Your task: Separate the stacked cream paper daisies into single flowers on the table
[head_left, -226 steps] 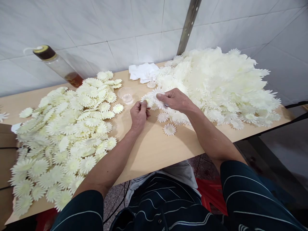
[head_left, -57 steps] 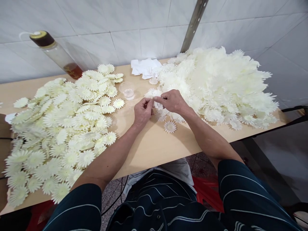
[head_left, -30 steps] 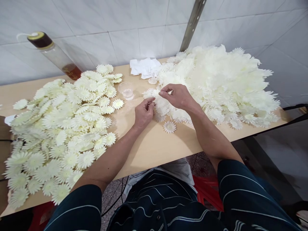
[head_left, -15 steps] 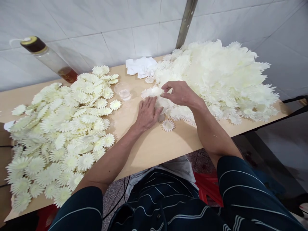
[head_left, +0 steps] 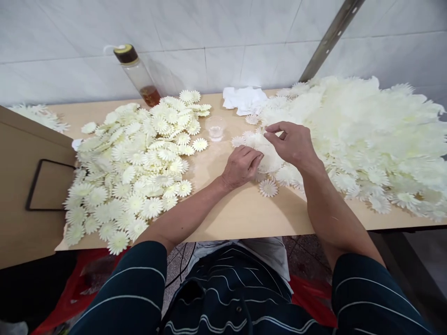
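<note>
My left hand [head_left: 241,166] rests low over the table at the left edge of the right-hand flower pile, fingers curled and thumb against the index finger. My right hand [head_left: 293,143] is just right of it and a little higher, thumb and index finger brought together in a pinch. Anything between either set of fingertips is too small or hidden to name. Beneath and beside the hands spread pale artificial flower heads [head_left: 352,125], heaped to the right. One single flower head [head_left: 268,188] lies just below my left hand. A small clear dish [head_left: 215,130] stands to the left.
A second heap of cream flower heads [head_left: 129,172] covers the table's left part. Behind it a bottle with brown liquid [head_left: 151,95] leans near the tiled wall. Crumpled white paper [head_left: 244,99] lies at the back. A cardboard box [head_left: 31,186] stands at far left, a metal post [head_left: 328,44] behind.
My view has turned left, so the cardboard box shows. The fingers of my left hand have curled from lying flat; thumb and index finger of my right hand have closed together.
</note>
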Motion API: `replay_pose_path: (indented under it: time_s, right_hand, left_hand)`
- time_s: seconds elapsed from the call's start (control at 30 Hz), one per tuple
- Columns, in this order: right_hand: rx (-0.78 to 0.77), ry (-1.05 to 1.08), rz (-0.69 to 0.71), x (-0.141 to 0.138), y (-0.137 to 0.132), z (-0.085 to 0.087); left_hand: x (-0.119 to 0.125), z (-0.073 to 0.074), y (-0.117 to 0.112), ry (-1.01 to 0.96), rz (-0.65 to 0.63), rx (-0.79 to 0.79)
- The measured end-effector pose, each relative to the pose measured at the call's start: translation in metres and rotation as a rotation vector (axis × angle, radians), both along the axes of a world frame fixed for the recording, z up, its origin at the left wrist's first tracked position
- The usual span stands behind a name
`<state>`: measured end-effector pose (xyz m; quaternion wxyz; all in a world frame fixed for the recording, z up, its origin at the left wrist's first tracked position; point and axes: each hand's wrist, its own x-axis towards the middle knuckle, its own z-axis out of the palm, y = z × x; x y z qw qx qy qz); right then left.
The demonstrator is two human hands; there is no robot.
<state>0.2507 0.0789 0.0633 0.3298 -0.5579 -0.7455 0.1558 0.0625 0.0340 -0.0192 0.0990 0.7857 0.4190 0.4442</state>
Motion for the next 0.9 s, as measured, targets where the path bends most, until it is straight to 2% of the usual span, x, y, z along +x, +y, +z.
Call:
replay_pose_path:
  time_s: [0.23,0.33,0.43,0.57,0.7,0.8,0.9]
  right_hand:
    - [0.001,0.017,0.023,-0.014,-0.011,0.001]
    - [0.000,-0.021,0.021,-0.015,-0.011,-0.002]
    - [-0.007,-0.053,0.029,-0.015,-0.010,-0.004]
    - [0.005,-0.049,0.044,-0.011,-0.007,-0.008]
    - [0.041,-0.011,0.084,-0.006,-0.007,-0.009]
    - [0.043,-0.015,0.139,-0.007,-0.009,-0.010]
    - [0.037,-0.042,0.206,-0.014,-0.012,-0.011]
  left_hand:
    - [-0.001,0.005,-0.004,0.012,0.043,-0.056]
    - [-0.001,0.017,-0.001,0.116,0.067,-0.177]
    - [-0.007,0.037,0.003,0.228,0.081,-0.305]
    - [-0.039,0.069,-0.005,0.297,0.168,-0.411]
    - [-0.090,0.091,-0.024,0.492,0.392,-0.511]
    - [-0.116,0.089,-0.025,0.511,0.510,-0.483]
    - [-0.120,0.076,-0.011,0.568,0.517,-0.500]
